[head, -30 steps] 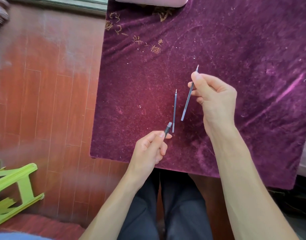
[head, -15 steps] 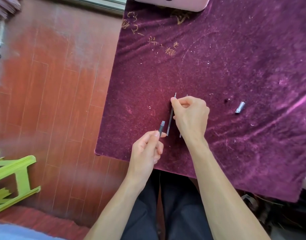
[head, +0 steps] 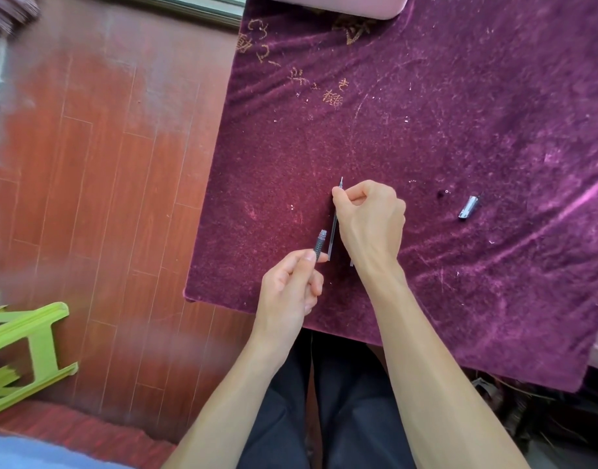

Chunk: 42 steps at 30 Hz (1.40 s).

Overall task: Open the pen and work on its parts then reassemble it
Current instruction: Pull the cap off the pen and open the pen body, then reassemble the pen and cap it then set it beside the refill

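Observation:
My left hand pinches the grey pen barrel, whose ribbed end points up and away from me. Just right of it, my right hand rests low on the purple cloth, thumb and forefinger closed on a thin grey refill with its tip pointing away. The end of a second thin rod peeks out under my right wrist; the rest of it is hidden. A small silver pen piece lies on the cloth, apart from both hands, to the right.
The cloth-covered table ends at its left edge and near edge above my dark-trousered legs. A pink object sits at the far edge. A green plastic stool stands on the wooden floor to the left.
My right hand came down from a raised hold to the cloth, over the refill that lay there. The view shifted, bringing the silver piece into sight. My left hand kept the barrel.

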Each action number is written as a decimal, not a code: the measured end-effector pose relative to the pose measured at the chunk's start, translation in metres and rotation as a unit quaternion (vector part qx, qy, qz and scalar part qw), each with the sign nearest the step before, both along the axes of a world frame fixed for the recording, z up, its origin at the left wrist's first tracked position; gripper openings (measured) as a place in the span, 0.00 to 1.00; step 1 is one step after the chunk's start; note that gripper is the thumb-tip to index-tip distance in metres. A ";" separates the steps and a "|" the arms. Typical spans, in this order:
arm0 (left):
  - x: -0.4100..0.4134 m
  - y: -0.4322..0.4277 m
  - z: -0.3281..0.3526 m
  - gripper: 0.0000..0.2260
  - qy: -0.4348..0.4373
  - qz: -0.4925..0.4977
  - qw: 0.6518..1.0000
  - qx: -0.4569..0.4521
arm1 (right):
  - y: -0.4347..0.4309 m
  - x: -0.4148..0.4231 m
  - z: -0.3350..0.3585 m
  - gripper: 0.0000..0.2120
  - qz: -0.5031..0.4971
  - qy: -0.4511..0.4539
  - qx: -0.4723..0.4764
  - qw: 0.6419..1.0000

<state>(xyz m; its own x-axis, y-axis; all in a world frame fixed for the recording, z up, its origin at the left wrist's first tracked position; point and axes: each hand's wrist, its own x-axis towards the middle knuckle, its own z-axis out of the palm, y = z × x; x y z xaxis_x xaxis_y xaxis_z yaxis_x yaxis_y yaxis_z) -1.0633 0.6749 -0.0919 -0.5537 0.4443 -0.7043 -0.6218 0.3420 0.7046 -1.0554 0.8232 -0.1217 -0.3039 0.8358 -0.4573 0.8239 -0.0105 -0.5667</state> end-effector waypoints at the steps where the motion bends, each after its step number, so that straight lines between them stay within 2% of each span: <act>1: 0.000 0.001 0.000 0.13 0.001 -0.002 1.000 0.000 | 0.000 0.000 0.001 0.11 0.001 0.002 -0.002 1.000; 7: -0.002 0.004 0.000 0.13 0.000 -0.011 1.000 0.004 | 0.015 0.017 0.013 0.14 -0.033 0.053 0.017 0.998; 11: -0.003 0.005 0.000 0.13 -0.030 -0.011 0.999 0.013 | 0.031 0.042 0.018 0.11 -0.078 0.082 0.015 0.993; 16: -0.001 0.008 -0.003 0.13 -0.069 -0.028 0.997 0.026 | 0.028 0.050 0.006 0.12 -0.043 0.043 -0.043 0.997; 28: 0.003 0.011 -0.008 0.12 -0.070 -0.026 0.997 0.032 | 0.029 0.041 -0.009 0.09 -0.026 0.011 -0.066 0.997; 35: 0.005 0.018 -0.007 0.12 -0.083 -0.025 0.995 0.048 | 0.036 0.043 -0.003 0.07 -0.022 0.025 -0.087 0.996; 39: 0.003 0.020 -0.006 0.12 -0.087 -0.046 0.993 0.058 | 0.047 0.059 0.013 0.07 -0.066 0.083 -0.090 0.990; 41: 0.002 0.021 -0.006 0.12 -0.089 -0.063 0.992 0.060 | 0.052 0.070 0.022 0.06 -0.141 0.168 -0.124 0.968; 42: 0.002 0.022 -0.006 0.12 -0.089 -0.071 0.992 0.061 | 0.053 0.077 0.027 0.06 -0.186 0.220 -0.152 0.945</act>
<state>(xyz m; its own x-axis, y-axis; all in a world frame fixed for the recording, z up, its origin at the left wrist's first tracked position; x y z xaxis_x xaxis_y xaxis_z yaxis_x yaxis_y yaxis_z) -1.0618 0.6969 -0.0975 -0.3514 0.5966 -0.7216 -0.6924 0.3532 0.6292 -0.9787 0.8764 -0.0951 -0.2314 0.7724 -0.5915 0.4153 -0.4714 -0.7780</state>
